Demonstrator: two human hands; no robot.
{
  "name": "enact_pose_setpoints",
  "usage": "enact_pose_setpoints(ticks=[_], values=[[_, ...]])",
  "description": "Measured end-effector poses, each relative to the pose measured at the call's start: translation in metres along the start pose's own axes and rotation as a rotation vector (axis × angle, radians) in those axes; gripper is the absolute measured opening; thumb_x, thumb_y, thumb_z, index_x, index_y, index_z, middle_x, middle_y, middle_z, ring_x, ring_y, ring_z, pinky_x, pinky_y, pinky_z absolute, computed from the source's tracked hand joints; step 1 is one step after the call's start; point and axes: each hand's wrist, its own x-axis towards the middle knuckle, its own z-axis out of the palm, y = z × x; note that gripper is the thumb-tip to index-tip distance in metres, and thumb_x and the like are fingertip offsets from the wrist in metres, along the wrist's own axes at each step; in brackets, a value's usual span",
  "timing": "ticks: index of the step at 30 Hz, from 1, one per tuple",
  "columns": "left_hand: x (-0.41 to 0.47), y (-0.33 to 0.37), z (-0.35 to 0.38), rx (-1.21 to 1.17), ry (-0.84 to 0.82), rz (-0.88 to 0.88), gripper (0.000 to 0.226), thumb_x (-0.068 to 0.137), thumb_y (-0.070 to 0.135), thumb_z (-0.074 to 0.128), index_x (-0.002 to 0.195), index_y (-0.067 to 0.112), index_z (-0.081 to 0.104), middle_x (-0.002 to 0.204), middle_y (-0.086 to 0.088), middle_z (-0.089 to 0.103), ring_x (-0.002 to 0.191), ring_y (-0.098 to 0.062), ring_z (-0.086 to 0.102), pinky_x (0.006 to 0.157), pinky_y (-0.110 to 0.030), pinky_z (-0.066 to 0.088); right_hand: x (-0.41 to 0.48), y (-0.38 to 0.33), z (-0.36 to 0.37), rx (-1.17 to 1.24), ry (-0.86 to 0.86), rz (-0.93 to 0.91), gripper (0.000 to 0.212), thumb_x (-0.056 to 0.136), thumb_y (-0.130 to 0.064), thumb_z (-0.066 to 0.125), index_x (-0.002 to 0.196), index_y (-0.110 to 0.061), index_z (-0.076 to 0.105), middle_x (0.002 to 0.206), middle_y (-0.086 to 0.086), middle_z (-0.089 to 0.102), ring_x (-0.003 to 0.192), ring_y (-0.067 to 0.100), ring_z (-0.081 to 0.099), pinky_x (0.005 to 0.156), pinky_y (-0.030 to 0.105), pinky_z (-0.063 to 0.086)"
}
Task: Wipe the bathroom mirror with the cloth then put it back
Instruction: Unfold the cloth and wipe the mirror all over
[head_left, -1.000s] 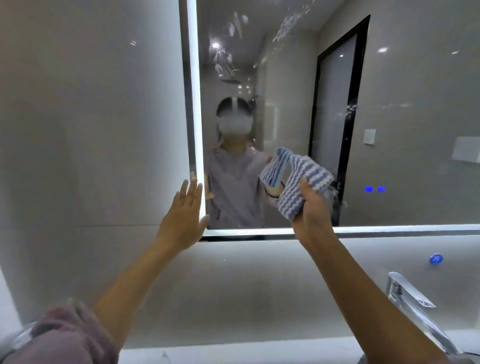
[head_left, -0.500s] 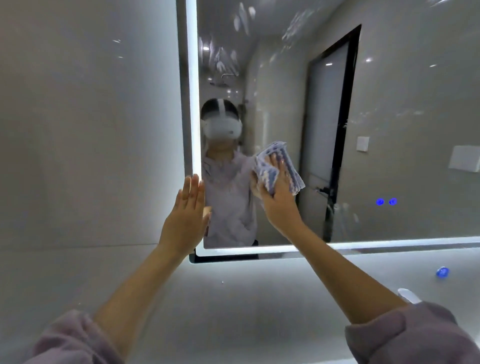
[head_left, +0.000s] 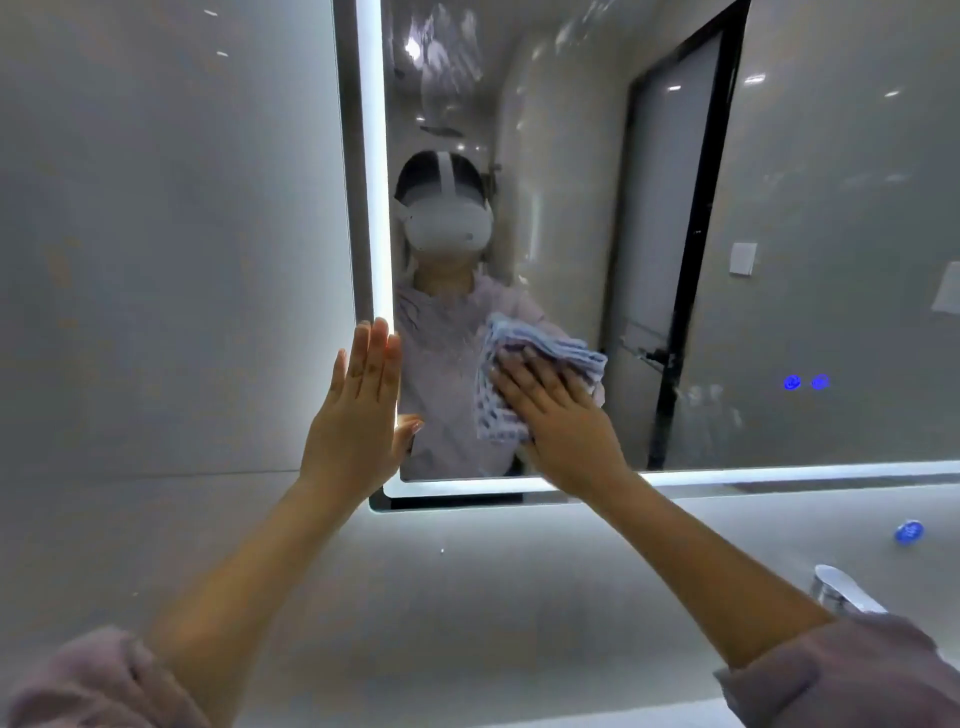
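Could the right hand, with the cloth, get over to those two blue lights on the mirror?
Probably yes. The right hand presses the cloth flat on the mirror, and only bare glass lies between it and the blue lights.

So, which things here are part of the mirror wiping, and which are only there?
Part of the job:
- mirror
- blue striped cloth, pressed flat on the glass
- right hand, on the cloth
- left hand, flat on the mirror's lit left edge

Only there:
- chrome faucet
- blue touch buttons on the glass
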Motion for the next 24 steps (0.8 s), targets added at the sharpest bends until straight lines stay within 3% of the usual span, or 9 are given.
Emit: enact_pose_setpoints(ticks=[2, 5, 8, 12, 15, 20, 22, 24], values=[[-0.001, 0.001, -0.002, -0.007, 0.016, -0.002, 0.088, 0.083, 0.050, 0.047, 0.145, -0.004, 0.015, 0.154, -0.023, 0.012, 0.142, -0.040, 0.010, 0.114, -0.045, 0.015, 0.023, 0.008, -0.012, 0.057, 0.064, 0.125, 0.058, 0.094, -0.033, 0.033, 0.148, -0.015, 0.028, 0.156, 0.005, 0.025, 0.145, 0.022, 0.012, 0.118, 0.043, 0.008], [-0.001, 0.002, -0.002, -0.039, 0.030, 0.001, 0.088, 0.084, 0.048, 0.049, 0.145, -0.005, 0.014, 0.154, -0.024, 0.011, 0.142, -0.040, 0.010, 0.114, -0.046, 0.018, 0.020, -0.002, -0.005, 0.044, 0.043, 0.120, 0.061, 0.095, -0.036, 0.032, 0.150, -0.014, 0.019, 0.158, 0.007, 0.017, 0.146, 0.024, 0.005, 0.119, 0.046, 0.003], [-0.001, 0.003, -0.001, -0.039, 0.032, -0.002, 0.091, 0.084, 0.043, 0.058, 0.144, -0.006, 0.011, 0.154, -0.024, 0.008, 0.142, -0.040, 0.007, 0.115, -0.045, 0.016, -0.026, -0.026, 0.019, 0.016, -0.117, -0.134, 0.068, 0.092, -0.034, 0.036, 0.151, -0.017, 0.010, 0.158, 0.005, 0.010, 0.147, 0.025, 0.003, 0.117, 0.048, 0.001], [-0.002, 0.004, -0.002, -0.050, 0.039, -0.008, 0.091, 0.085, 0.043, 0.055, 0.144, -0.005, 0.006, 0.154, -0.022, 0.003, 0.142, -0.039, 0.004, 0.115, -0.044, 0.013, -0.066, -0.031, 0.034, -0.022, -0.255, -0.379, 0.074, 0.085, -0.033, 0.057, 0.149, -0.019, 0.024, 0.155, -0.001, 0.026, 0.144, 0.018, 0.022, 0.116, 0.048, 0.016], [-0.002, 0.006, -0.003, -0.028, 0.035, -0.012, 0.091, 0.084, 0.041, 0.059, 0.144, -0.005, 0.008, 0.154, -0.024, 0.006, 0.142, -0.040, 0.006, 0.115, -0.045, 0.015, -0.042, -0.010, 0.022, -0.010, -0.209, -0.312, 0.067, 0.089, -0.030, 0.045, 0.150, -0.021, 0.019, 0.156, 0.001, 0.024, 0.145, 0.021, 0.017, 0.118, 0.050, 0.014], [-0.002, 0.007, -0.003, 0.031, 0.034, -0.025, 0.091, 0.083, 0.043, 0.059, 0.144, -0.005, 0.012, 0.153, -0.025, 0.012, 0.141, -0.040, 0.012, 0.115, -0.046, 0.018, 0.018, 0.009, -0.009, 0.069, 0.071, 0.127, 0.058, 0.095, -0.033, 0.033, 0.149, -0.015, 0.023, 0.156, 0.005, 0.023, 0.145, 0.024, 0.014, 0.118, 0.045, 0.010], [-0.001, 0.007, -0.003, 0.034, 0.030, -0.026, 0.092, 0.083, 0.044, 0.059, 0.144, -0.004, 0.011, 0.154, -0.024, 0.012, 0.142, -0.040, 0.011, 0.114, -0.045, 0.016, 0.010, -0.007, 0.000, 0.080, 0.057, 0.141, 0.061, 0.096, -0.034, 0.033, 0.151, -0.016, 0.016, 0.158, 0.006, 0.015, 0.147, 0.025, 0.007, 0.119, 0.047, 0.004], [-0.001, 0.007, -0.004, 0.038, 0.025, -0.026, 0.094, 0.082, 0.044, 0.061, 0.144, -0.002, 0.007, 0.154, -0.023, 0.010, 0.142, -0.040, 0.011, 0.114, -0.045, 0.014, -0.018, -0.026, 0.016, 0.037, -0.022, -0.024, 0.068, 0.091, -0.032, 0.042, 0.151, -0.017, 0.014, 0.157, 0.005, 0.012, 0.147, 0.024, 0.003, 0.116, 0.048, 0.001]])
